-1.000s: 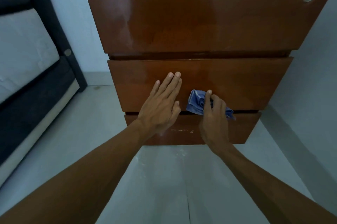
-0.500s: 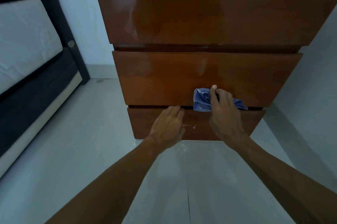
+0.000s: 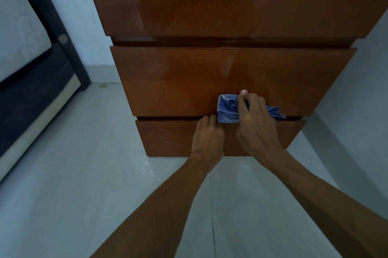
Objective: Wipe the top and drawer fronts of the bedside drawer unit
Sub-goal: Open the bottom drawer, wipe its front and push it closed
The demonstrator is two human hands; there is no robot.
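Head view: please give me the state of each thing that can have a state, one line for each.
Top drawer: closed.
Middle drawer: closed.
Bottom drawer: closed, scuffed front.
Blue cloth: crumpled, pressed on the middle drawer.
Right hand: gripping the cloth.
Left hand: empty, fingers at the bottom drawer's top edge.

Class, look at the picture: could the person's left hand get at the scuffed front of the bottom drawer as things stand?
Probably yes. The left hand already lies against the bottom drawer, its fingertips curled at the drawer's top edge, and the pale scuffs sit just to its left with nothing between. The right hand presses the blue cloth higher up.
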